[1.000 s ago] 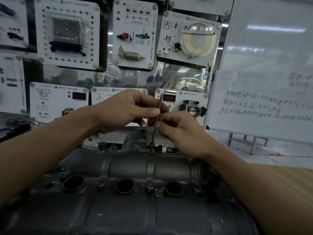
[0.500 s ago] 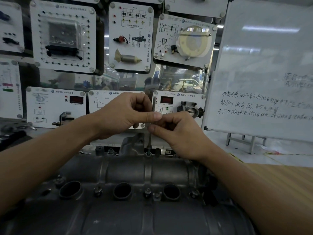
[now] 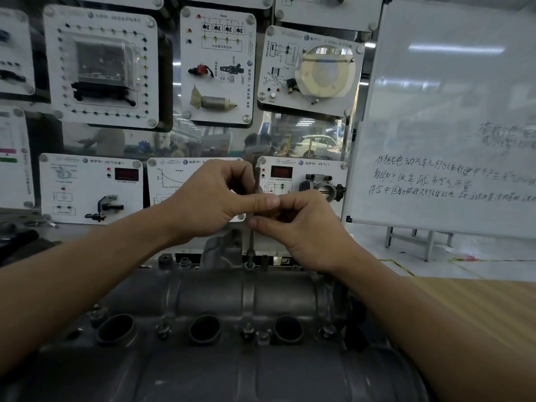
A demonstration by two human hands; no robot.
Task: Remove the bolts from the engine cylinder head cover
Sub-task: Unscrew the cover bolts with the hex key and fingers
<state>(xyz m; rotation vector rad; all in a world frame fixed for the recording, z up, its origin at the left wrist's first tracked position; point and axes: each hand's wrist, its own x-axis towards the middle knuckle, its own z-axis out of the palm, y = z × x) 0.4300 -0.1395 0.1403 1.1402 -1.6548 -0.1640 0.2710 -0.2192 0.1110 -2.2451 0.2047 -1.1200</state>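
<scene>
Cylinder head cover (image 3: 246, 294) fills foreground, hex key (image 3: 251, 242) upright with tip in a bolt (image 3: 249, 264) on its far edge, left hand (image 3: 214, 201) and right hand (image 3: 307, 227) both curled, pinching the shaft, whiteboard (image 3: 449, 111) behind.

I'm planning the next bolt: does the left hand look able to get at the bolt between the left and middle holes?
Probably yes: that bolt stands uncovered, but the left hand must first release the key.

a wooden tabletop (image 3: 478, 314) shows just beside the engine cover (image 3: 217, 294).
</scene>
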